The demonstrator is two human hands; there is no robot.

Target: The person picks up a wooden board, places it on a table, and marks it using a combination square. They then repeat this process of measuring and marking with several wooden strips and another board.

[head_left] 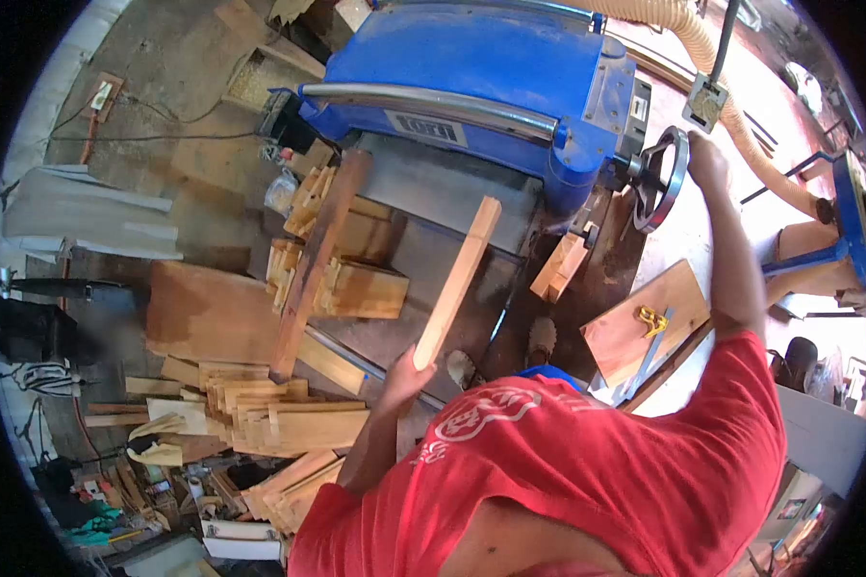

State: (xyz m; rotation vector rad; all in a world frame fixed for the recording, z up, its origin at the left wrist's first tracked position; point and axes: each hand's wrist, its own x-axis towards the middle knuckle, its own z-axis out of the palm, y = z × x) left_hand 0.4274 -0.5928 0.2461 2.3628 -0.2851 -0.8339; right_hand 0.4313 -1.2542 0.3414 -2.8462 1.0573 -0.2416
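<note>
My left hand (pixel 411 373) is closed round the near end of a light wooden strip (pixel 459 283). The strip points away from me, and its far end is over the grey metal bed (pixel 438 178) of a blue machine (pixel 452 53). At the machine's right side, my right hand (pixel 708 159) is closed on the rim of a round handwheel (pixel 661 180). A long dark board (pixel 319 264) lies left of the light strip, its far end at the edge of the bed.
Stacked light boards (pixel 289 413) lie at the lower left, with more blocks (pixel 361 288) beside the dark board. On the right are a wooden panel (pixel 635 332) bearing a yellow and blue square (pixel 652 322), and a ribbed hose (pixel 755 144). A short block (pixel 560 264) lies below the machine.
</note>
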